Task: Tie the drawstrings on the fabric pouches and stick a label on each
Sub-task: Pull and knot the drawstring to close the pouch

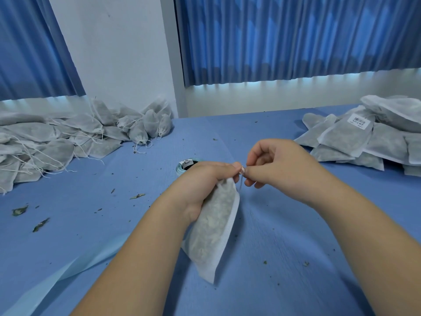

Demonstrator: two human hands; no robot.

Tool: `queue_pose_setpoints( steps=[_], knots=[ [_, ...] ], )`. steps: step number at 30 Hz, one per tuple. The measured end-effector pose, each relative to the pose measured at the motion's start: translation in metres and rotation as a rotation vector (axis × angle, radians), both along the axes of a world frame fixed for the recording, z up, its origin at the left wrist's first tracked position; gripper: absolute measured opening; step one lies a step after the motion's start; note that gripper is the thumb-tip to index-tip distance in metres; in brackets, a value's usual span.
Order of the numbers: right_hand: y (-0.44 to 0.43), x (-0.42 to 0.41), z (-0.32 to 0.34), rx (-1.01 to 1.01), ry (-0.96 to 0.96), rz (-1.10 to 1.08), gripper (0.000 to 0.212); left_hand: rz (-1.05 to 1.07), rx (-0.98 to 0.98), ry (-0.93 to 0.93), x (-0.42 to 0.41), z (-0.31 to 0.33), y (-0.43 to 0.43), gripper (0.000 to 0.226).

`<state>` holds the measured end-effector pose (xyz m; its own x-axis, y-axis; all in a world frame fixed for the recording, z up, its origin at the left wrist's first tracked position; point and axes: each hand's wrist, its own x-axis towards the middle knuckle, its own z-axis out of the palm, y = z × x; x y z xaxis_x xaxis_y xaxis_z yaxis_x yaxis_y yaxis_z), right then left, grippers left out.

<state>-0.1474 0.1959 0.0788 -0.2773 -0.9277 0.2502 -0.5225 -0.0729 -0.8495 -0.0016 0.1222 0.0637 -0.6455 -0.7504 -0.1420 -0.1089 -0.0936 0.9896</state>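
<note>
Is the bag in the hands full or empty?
Full. The pouch bulges in the left hand, and leafy bits show through its thin fabric.

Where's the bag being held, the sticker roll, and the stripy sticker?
held pouch [216, 224], head view, middle of its body.
label roll [181, 169], head view, visible left rim.
barcode label [359, 120], head view, sticker's centre.

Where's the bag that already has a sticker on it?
In the head view, the stickered pouch lies on the right-hand pile of pouches, far right on the blue table, beyond the right hand.
</note>
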Motion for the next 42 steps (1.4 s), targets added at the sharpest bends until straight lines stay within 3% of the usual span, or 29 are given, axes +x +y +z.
queue_pose_setpoints(
  steps=[11,27,42],
  knots=[
    [-0.001,-0.001,-0.008,-0.147,0.304,-0.068,0.013,0.04,0.09,0.087,-0.002,-0.003,-0.002,0.03],
    [-0.002,0.002,-0.011,-0.176,0.34,-0.068,0.014,0.086,0.052,0.131,-0.003,-0.004,-0.002,0.041],
    [-0.004,0.0,-0.013,-0.095,0.364,-0.114,0.019,0.073,-0.048,0.11,-0.005,-0.009,-0.006,0.026]
  ],
)
